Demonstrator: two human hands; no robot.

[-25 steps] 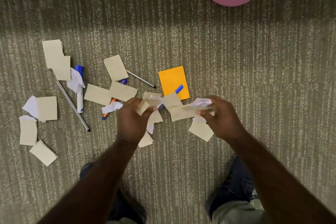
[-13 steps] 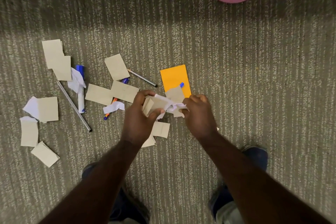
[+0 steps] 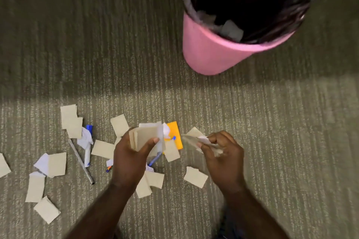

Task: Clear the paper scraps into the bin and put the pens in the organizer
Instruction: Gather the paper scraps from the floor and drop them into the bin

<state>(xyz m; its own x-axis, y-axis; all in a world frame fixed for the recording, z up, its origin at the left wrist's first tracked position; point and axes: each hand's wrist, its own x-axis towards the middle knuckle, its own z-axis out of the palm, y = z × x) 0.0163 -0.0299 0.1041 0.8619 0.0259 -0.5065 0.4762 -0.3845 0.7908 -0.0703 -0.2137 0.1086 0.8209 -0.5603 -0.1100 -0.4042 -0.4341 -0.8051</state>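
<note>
Striped grey-green carpet (image 3: 272, 141) underfoot, littered with stationery. Near left: loose tan paper scraps (image 3: 46, 212) scattered flat. Centre: left hand (image 3: 134, 159) grips stack of tan scraps (image 3: 143, 138), thumb across front; right hand (image 3: 223, 158) pinches crumpled scraps (image 3: 206, 140) in curled fingers. Below hands, blue pen (image 3: 154, 159) partly hidden, orange note (image 3: 175, 134) beside it. Left of hands: silver pen (image 3: 80, 161) and white marker with blue cap (image 3: 88, 149) lying on carpet. Far right: pink bin (image 3: 217, 52), black liner, pale scraps inside.
</note>
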